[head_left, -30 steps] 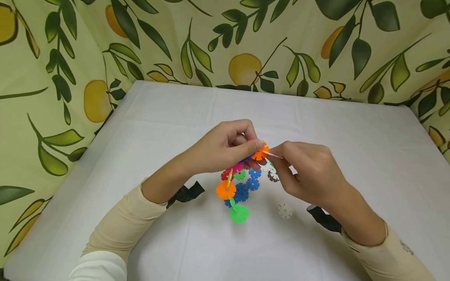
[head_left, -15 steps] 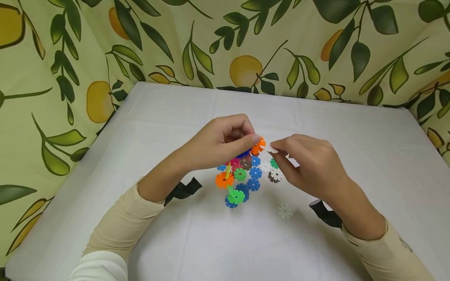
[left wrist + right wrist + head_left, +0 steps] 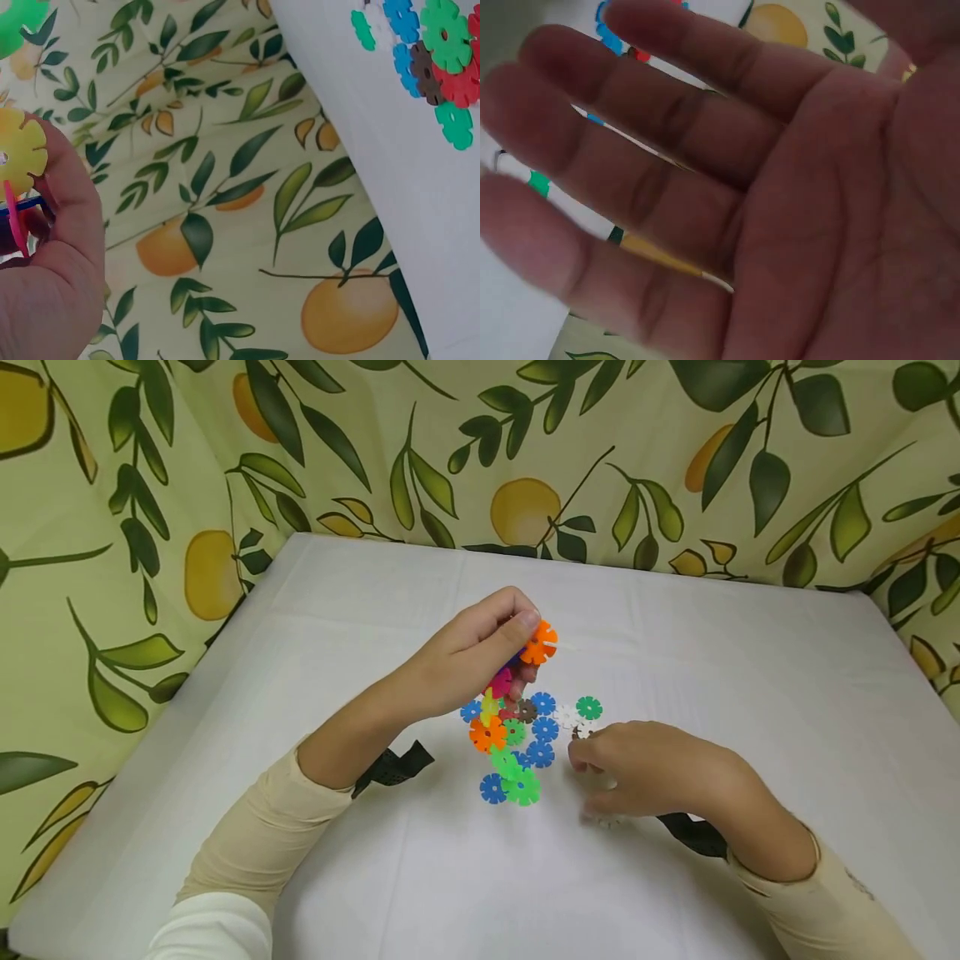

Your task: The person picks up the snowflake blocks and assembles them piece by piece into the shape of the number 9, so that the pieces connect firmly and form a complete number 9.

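My left hand (image 3: pixel 472 652) grips one end of a chain of notched plastic discs, with an orange disc (image 3: pixel 540 643) poking out by the thumb. Below the hand the chain hangs down through yellow, orange and bright green discs (image 3: pixel 521 787). A yellow disc (image 3: pixel 21 150) shows beside the curled fingers in the left wrist view. Low over the table, my right hand (image 3: pixel 652 768) reaches towards the loose discs, partly covering a white disc (image 3: pixel 609 821). In the right wrist view its fingers (image 3: pixel 637 150) are spread, with nothing in the palm.
Loose discs lie mid-table behind the chain, among them a blue disc (image 3: pixel 540 753), a brown disc (image 3: pixel 527 711) and a green disc (image 3: pixel 589 707). A white cloth covers the table (image 3: pixel 360 610). Patterned fabric (image 3: pixel 420 460) hangs behind and at the sides.
My right hand has let go of the white disc it pinched near the orange one, and moved down towards the table. My left hand has risen slightly with the chain.
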